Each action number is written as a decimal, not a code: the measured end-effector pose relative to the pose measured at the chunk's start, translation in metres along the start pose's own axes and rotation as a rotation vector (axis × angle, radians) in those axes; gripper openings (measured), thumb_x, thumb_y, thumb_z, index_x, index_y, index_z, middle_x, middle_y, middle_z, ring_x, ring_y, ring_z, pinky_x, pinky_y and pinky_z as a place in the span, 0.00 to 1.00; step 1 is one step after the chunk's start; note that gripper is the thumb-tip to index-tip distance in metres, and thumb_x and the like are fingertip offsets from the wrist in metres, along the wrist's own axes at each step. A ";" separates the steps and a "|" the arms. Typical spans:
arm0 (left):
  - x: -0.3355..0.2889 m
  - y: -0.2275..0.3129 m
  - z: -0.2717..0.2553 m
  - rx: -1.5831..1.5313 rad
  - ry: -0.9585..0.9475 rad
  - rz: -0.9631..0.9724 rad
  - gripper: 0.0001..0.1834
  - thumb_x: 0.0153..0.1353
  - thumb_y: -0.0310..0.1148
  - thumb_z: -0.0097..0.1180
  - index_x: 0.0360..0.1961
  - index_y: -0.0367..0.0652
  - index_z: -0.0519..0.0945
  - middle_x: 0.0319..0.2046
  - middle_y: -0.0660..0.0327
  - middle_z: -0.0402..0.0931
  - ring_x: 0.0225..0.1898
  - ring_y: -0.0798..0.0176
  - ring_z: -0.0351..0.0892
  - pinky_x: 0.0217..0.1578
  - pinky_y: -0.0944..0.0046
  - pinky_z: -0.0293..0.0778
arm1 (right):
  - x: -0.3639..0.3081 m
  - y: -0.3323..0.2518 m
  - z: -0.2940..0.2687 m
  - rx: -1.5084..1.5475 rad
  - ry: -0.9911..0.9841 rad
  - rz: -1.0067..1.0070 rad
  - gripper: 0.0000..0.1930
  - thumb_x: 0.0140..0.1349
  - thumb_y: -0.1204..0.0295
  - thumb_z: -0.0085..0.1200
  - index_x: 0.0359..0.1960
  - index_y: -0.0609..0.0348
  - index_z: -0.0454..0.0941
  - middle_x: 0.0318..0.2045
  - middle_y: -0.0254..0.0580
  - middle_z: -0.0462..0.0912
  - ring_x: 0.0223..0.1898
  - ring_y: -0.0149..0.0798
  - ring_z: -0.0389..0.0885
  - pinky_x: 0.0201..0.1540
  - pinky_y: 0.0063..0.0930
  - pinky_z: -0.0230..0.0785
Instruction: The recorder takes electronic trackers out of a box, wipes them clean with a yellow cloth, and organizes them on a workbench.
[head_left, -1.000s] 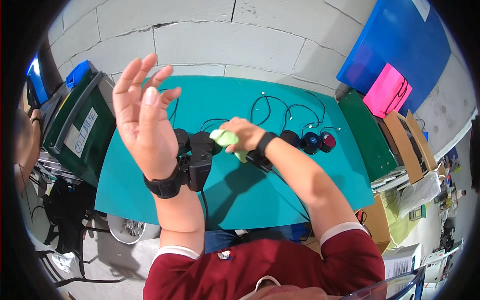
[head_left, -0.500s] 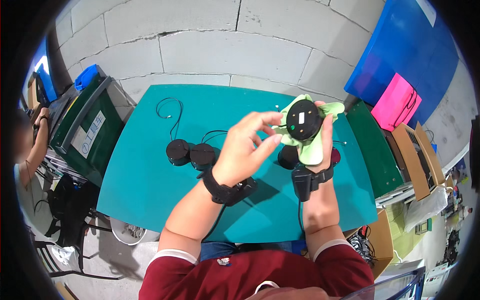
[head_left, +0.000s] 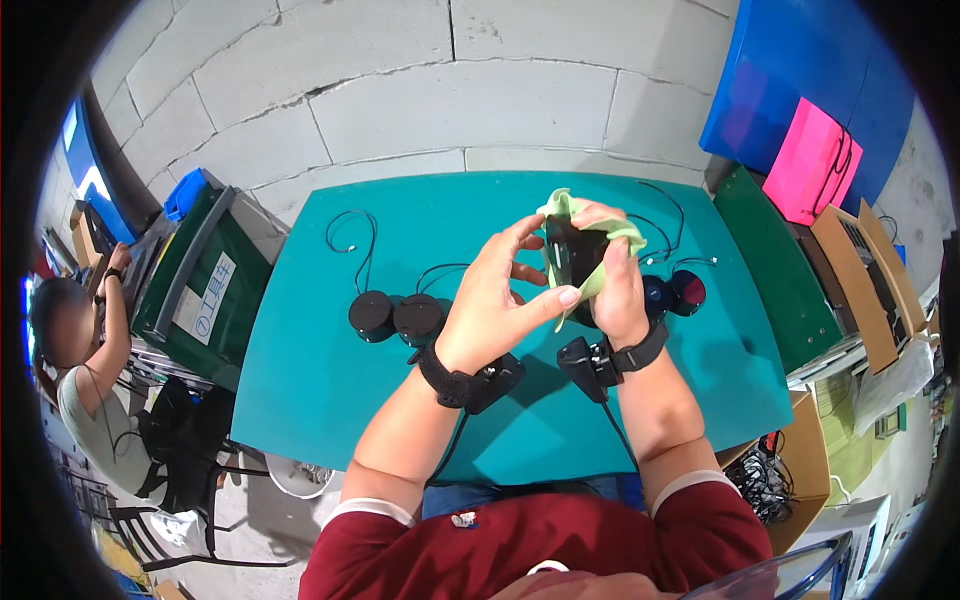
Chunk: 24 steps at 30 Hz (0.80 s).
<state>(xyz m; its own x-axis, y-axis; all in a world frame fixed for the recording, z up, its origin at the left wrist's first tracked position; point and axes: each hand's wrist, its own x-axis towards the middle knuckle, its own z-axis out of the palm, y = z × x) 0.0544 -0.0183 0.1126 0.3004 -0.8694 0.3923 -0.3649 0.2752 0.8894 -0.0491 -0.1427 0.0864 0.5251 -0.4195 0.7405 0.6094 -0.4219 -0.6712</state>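
Holding glossy black disc in pale-green cloth; right grip clamped on both, left grip unclear

Left of the held disc — two pucks on the table. Right of the grip, more pucks; beyond, the wall.

cloth: pale green (almost lime) | round device: black | tabletop: teal | shirt: maroon, white-edged
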 end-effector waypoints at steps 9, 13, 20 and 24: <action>0.003 -0.010 -0.003 -0.234 -0.022 0.000 0.45 0.45 0.35 0.65 0.62 0.38 0.53 0.50 0.51 0.65 0.40 0.63 0.73 0.33 0.67 0.74 | 0.004 -0.022 0.013 0.348 -0.102 0.155 0.43 0.57 0.35 0.27 0.61 0.61 0.52 0.59 0.49 0.61 0.58 0.44 0.62 0.58 0.38 0.56; 0.005 -0.017 -0.003 -0.401 0.031 -0.047 0.42 0.52 0.31 0.60 0.63 0.39 0.49 0.50 0.52 0.65 0.44 0.62 0.72 0.38 0.66 0.73 | 0.007 -0.026 0.012 0.271 -0.233 0.061 0.52 0.50 0.28 0.19 0.65 0.61 0.39 0.66 0.48 0.42 0.65 0.46 0.49 0.62 0.37 0.49; 0.006 -0.020 -0.002 -0.620 -0.036 -0.097 0.36 0.58 0.29 0.52 0.63 0.37 0.47 0.54 0.52 0.61 0.50 0.64 0.68 0.45 0.67 0.69 | 0.005 -0.015 0.011 -0.411 -0.150 -0.092 0.25 0.64 0.63 0.38 0.61 0.60 0.53 0.60 0.51 0.56 0.62 0.43 0.53 0.64 0.34 0.39; 0.001 -0.015 0.003 -0.114 0.015 0.158 0.40 0.51 0.26 0.59 0.63 0.41 0.51 0.57 0.52 0.60 0.55 0.57 0.63 0.50 0.61 0.67 | 0.003 -0.012 0.010 -0.286 -0.033 -0.042 0.15 0.62 0.70 0.41 0.49 0.59 0.61 0.52 0.48 0.64 0.52 0.37 0.65 0.58 0.31 0.53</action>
<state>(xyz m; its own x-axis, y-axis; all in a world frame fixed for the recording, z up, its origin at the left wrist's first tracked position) 0.0575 -0.0249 0.0987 0.2601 -0.8058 0.5320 -0.3067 0.4535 0.8368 -0.0489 -0.1306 0.0968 0.5247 -0.3723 0.7656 0.4414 -0.6500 -0.6186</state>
